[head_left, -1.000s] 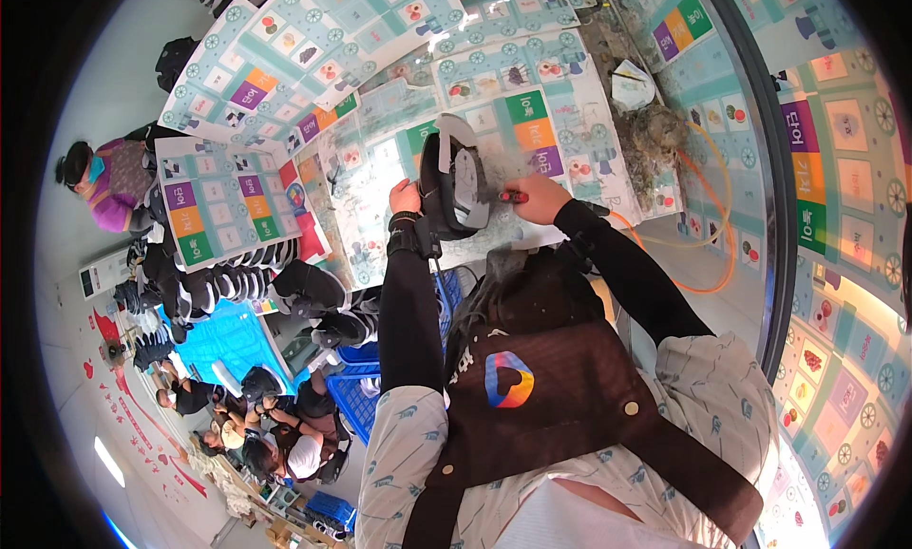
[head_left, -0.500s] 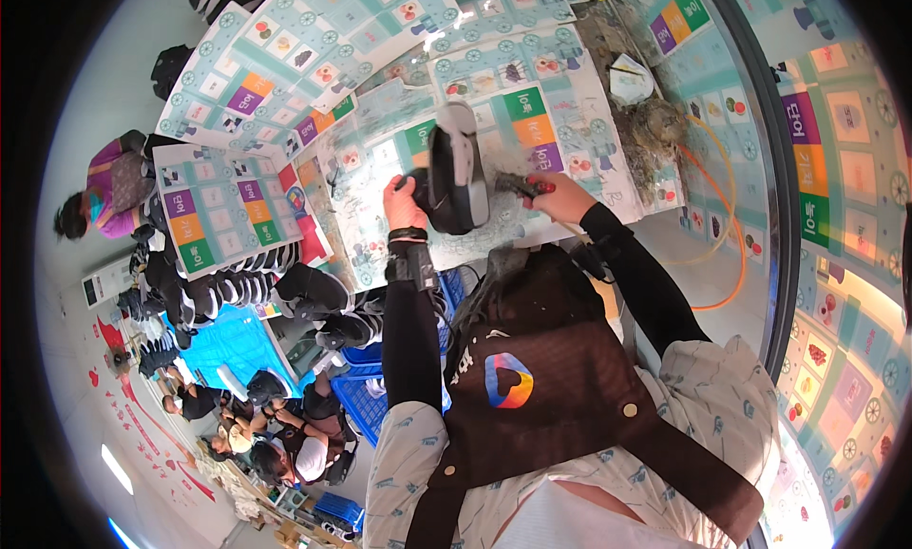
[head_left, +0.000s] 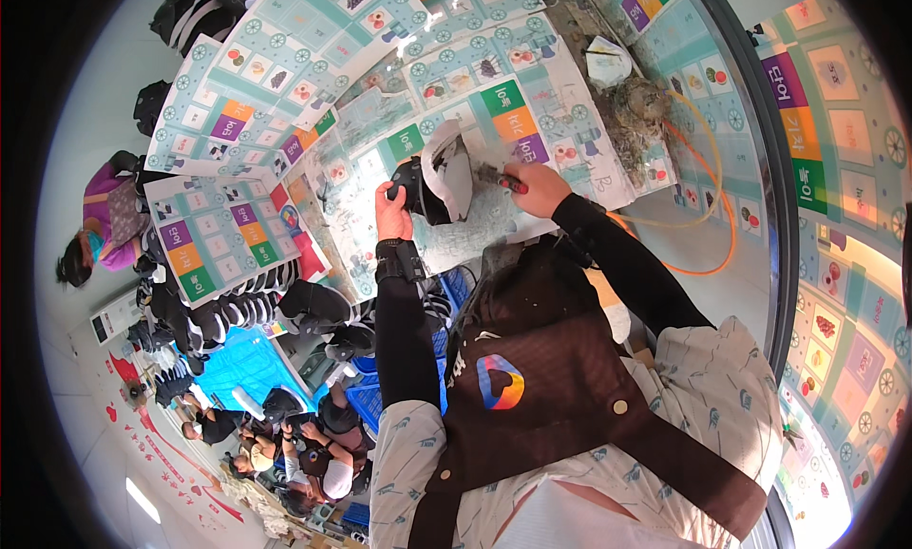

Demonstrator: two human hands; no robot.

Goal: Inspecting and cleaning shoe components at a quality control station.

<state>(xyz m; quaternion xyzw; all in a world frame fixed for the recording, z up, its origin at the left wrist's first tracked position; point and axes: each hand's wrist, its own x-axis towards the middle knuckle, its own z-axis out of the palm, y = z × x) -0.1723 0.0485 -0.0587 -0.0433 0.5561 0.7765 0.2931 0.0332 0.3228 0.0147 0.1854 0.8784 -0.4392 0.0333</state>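
My left hand (head_left: 394, 215) is closed on the black end of a shoe (head_left: 446, 186), black with a thick white sole. It holds the shoe tilted over the table, with the sole turned toward the right. My right hand (head_left: 541, 190) is closed on a small brush-like tool (head_left: 514, 183) with a red and dark handle. The tool's dark tip is blurred and points at the shoe, with a small gap between them. Under both hands lies a table (head_left: 494, 228) covered in printed sheets and smeared with dark stains.
A crusted lump (head_left: 648, 101) and a crumpled white piece (head_left: 608, 63) sit at the table's right edge. An orange hose (head_left: 730, 236) loops beside it. Printed panels (head_left: 285, 60) stand behind. Many shoes (head_left: 223, 316) and blue crates (head_left: 366, 397) are at the left, with people (head_left: 323, 444) beyond.
The shoe has been turned in my left hand, showing more of its white sole edge. Both hands have shifted slightly left, and the whole view has tilted a little.
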